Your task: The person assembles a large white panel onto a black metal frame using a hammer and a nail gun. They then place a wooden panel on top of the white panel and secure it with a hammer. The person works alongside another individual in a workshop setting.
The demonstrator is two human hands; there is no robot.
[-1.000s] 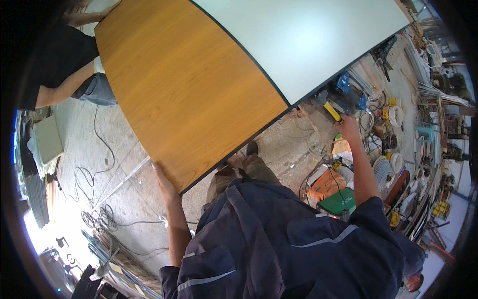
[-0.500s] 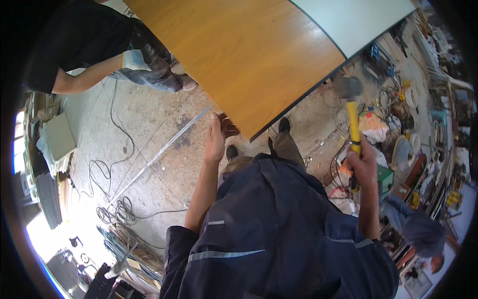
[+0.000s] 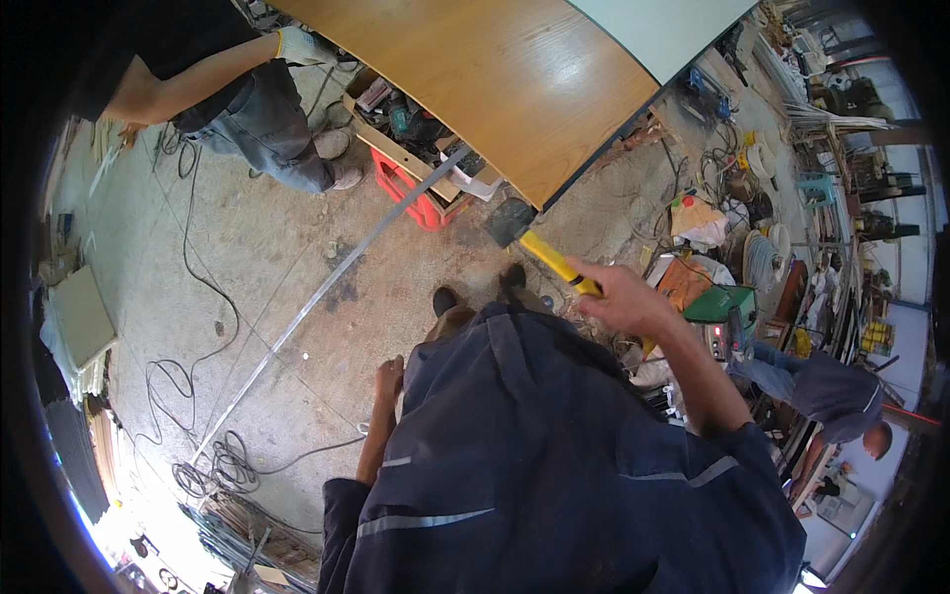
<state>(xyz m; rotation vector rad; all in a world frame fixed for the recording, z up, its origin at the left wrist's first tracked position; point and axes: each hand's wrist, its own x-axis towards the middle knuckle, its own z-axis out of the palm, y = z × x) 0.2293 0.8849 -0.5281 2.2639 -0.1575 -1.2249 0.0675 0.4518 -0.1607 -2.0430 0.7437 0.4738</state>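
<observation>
My right hand [image 3: 625,299] is closed round the yellow handle of a mallet [image 3: 550,259]. The mallet's dark, blocky head lies just beside the near corner of a wood-grain panel [image 3: 495,89]; whether the two touch I cannot tell. Dark edging [image 3: 606,148] runs along the panel's right side, and a pale section [image 3: 653,35] adjoins it at the far right. Low by my left hip hangs my left hand [image 3: 390,378], away from the panel, its fingers mostly hidden.
A co-worker's gloved hand [image 3: 302,47] is near the panel's far left edge. Below that edge stands a red stool [image 3: 421,206] bearing a tool box [image 3: 391,139]. A long metal strip [image 3: 327,287] and cables [image 3: 223,465] lie left. Cluttered gear, including a green machine [image 3: 720,305], fills the right.
My right hand has swung the mallet leftward, its head now by the panel's corner. My left hand has left the corner and dropped to my side. The view has shifted, revealing the tool box.
</observation>
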